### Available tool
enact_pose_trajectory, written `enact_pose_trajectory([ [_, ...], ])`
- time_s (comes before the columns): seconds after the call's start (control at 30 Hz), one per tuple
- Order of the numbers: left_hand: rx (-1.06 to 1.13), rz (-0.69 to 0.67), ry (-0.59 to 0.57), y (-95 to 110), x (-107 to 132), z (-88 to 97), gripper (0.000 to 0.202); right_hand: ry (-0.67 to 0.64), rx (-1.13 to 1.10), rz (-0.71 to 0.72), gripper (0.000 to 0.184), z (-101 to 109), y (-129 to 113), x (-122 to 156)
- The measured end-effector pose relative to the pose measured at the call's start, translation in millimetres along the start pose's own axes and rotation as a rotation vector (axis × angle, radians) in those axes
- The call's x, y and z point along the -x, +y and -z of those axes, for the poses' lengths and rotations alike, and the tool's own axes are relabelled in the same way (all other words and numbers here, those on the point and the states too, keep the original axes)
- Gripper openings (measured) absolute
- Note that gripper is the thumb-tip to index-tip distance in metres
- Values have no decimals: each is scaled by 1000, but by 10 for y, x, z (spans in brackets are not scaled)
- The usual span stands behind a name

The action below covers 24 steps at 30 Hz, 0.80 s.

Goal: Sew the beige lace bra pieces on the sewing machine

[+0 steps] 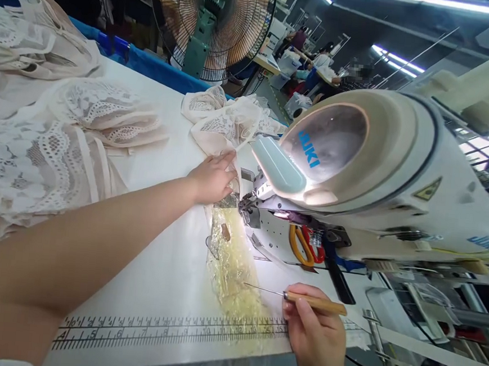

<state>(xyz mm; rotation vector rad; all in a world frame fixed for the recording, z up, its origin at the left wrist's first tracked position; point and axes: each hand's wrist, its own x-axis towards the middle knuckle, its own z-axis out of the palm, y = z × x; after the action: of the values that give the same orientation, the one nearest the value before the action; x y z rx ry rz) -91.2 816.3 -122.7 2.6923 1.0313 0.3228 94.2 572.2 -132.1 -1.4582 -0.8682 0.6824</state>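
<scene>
My left hand (214, 178) lies with its fingers stretched forward on a piece of cream lace fabric (228, 122), just left of the needle area of a white sewing machine (382, 154). Part of the fabric under the palm is hidden. Near the table's front edge, my right hand (315, 329) grips an awl (315, 302) by its wooden handle. The thin metal point faces left, over a strip of yellowish clear tape (234, 261) stuck to the tabletop. A narrow pale band (272, 256) trails from the machine's foot.
Piles of cream lace garments (53, 134) cover the table's left side. Orange-handled scissors (301, 245) and a red-handled tool (315, 246) lie beneath the machine arm. A printed ruler (165, 332) runs along the front edge. Behind the table stands a large fan (210, 28); people work farther back.
</scene>
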Motion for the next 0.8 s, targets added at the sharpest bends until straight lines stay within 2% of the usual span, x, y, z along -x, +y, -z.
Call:
enact_pose_trajectory([
  [0.23, 24, 7, 41, 6, 8, 15, 32, -32, -29, 23, 12, -23, -4, 6],
  [0.57, -12, 94, 1, 97, 70, 126, 40, -1, -53, 29, 14, -88, -84, -26],
  [0.7, -36, 150, -58, 98, 83, 184, 41, -38, -77, 136, 13, -123, -258, -65],
  [0.8, -45, 168, -78, 86, 78, 192, 43, -26, 57, 234, 12, 33, -309, -138],
])
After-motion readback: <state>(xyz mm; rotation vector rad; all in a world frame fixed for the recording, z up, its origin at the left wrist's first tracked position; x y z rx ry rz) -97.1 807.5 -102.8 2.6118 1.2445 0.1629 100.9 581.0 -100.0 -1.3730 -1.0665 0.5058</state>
